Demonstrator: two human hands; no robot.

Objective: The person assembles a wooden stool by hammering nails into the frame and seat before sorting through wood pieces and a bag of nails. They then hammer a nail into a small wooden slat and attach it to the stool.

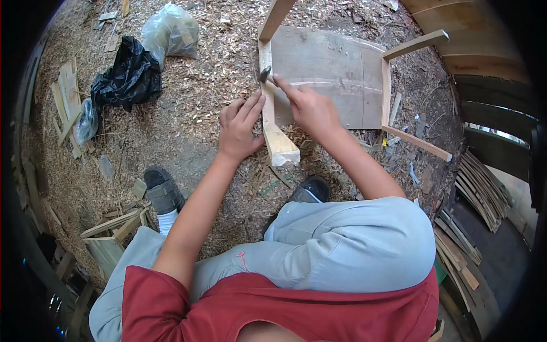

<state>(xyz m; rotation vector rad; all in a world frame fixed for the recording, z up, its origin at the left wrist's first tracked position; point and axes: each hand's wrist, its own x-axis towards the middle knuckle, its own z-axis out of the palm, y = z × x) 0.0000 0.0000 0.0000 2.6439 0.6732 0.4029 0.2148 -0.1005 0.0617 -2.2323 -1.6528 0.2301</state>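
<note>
A small wooden furniture frame lies upturned on the ground, with a thin panel (325, 80) across it and legs sticking up at its corners. Its near-left rail (268, 105) ends in a thick, flared leg (283, 149). My right hand (314, 111) is closed around a hammer whose dark metal head (265, 73) is over the rail; most of the handle is hidden by the hand. My left hand (240, 126) lies against the left side of that rail, fingers stretched and thumb apart, fingertips just below the hammer head. Whether a nail is there cannot be made out.
Wood shavings cover the ground (199, 114). A black plastic bag (128, 74) and a clear bag (170, 31) lie at upper left, near loose wood strips (69, 102). Curved slats (481, 185) are stacked at right beside a plank wall (493, 91). My knees are close below.
</note>
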